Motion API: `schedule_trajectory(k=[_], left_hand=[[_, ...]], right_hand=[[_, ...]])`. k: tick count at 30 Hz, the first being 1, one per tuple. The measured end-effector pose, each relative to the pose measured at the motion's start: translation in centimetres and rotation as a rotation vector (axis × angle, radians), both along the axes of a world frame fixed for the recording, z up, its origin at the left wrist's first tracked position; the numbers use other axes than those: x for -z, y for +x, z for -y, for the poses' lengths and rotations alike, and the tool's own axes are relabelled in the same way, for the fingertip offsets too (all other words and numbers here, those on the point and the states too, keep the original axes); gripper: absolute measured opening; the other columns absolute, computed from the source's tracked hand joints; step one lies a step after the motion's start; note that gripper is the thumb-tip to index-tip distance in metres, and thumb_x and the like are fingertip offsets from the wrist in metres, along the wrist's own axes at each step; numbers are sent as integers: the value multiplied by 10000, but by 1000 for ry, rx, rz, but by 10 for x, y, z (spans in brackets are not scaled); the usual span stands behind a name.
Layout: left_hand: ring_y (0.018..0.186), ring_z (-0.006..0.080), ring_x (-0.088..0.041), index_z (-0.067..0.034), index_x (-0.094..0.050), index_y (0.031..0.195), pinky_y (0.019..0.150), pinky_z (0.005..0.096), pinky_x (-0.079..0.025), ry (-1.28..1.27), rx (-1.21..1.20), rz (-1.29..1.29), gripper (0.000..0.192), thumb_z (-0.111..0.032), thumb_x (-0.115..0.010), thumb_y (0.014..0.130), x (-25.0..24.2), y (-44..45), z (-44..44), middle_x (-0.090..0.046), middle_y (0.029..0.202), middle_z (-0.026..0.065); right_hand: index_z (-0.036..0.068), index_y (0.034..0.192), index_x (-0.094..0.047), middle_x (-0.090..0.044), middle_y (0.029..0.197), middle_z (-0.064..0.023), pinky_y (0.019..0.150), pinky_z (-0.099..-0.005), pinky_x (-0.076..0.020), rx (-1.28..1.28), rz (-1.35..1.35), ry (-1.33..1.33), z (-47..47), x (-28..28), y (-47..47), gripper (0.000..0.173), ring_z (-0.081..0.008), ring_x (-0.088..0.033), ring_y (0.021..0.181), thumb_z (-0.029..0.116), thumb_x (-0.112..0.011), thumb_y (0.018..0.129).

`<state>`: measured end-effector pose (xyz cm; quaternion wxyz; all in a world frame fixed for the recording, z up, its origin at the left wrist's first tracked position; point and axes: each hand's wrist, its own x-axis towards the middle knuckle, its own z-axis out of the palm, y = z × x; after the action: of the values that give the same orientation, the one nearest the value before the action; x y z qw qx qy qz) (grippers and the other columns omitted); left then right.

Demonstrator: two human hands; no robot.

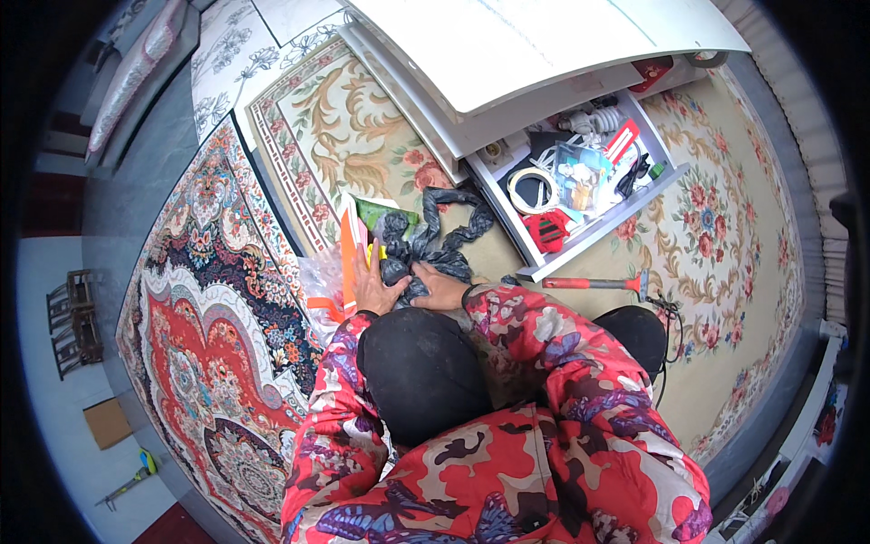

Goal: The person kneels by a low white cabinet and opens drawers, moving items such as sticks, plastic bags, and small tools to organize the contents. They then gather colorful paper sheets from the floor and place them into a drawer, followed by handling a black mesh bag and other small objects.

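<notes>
My left hand (378,285) lies with its fingers spread at an orange-and-white packet (349,255), its thumb against a crumpled black plastic bag (445,258). Beside it, my right hand (440,291) touches the same bag with the thumb forward; whether its fingers grip the plastic is hidden. A long twisted strip of the bag loops away on the carpet. Behind it sits a green packet (380,216), and a bit of yellow shows by my left fingers. Clear plastic wrapping (325,275) lies to the left.
A pulled-out drawer (591,250) of a white cabinet (544,47) holds a tape roll (532,191), a red knitted item (546,230), a spiral bulb (591,122) and cables. A red-handled hammer (591,283) rests on the floral carpet (707,224), near a black cord (669,319).
</notes>
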<state>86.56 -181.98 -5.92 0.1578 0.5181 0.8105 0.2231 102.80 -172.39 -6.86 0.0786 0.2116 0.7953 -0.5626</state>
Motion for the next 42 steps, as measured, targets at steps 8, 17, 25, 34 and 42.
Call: schedule_trajectory(k=[8,17,25,34,42], left_hand=[[1331,441,-184,-316,-269,1416,951,679,-253,-111,-70,-9,966,-149,-745,593,-4,5,6,-157,1481,129],[1338,444,-175,-322,-327,1390,979,656,-233,-42,-44,35,943,10,-620,558,1,-1,15,-155,1484,118],[1343,423,-182,-305,-356,1377,989,655,-222,-46,-73,41,927,59,-545,546,0,-3,19,-171,1479,105],[1330,408,-225,-239,-404,1356,1068,508,-239,36,-62,36,884,78,-530,541,-4,-7,19,-214,1453,154],[1313,382,-267,-156,-410,1348,1089,404,-248,54,-94,-72,853,69,-545,536,-8,-27,27,-262,1421,196]], right_hand=[[-10,1252,-450,-366,1313,-321,1026,-398,-342,128,-106,71,4,6,-1,599,-421,-391,1222,261,-620,745],[35,906,-629,-607,868,-156,709,-355,-479,998,-275,354,-37,23,8,149,-281,-600,775,74,-551,786],[79,1157,-579,-588,866,-53,640,-288,-485,1026,-68,-102,-51,82,32,360,-169,-565,726,71,-554,798],[21,1127,-603,-603,849,-10,591,-219,-463,842,-10,-453,-54,64,31,303,-86,-537,686,107,-536,844],[29,998,-597,-617,888,-16,666,-206,-469,897,-334,-705,-81,-24,14,180,-86,-581,751,76,-625,827]])
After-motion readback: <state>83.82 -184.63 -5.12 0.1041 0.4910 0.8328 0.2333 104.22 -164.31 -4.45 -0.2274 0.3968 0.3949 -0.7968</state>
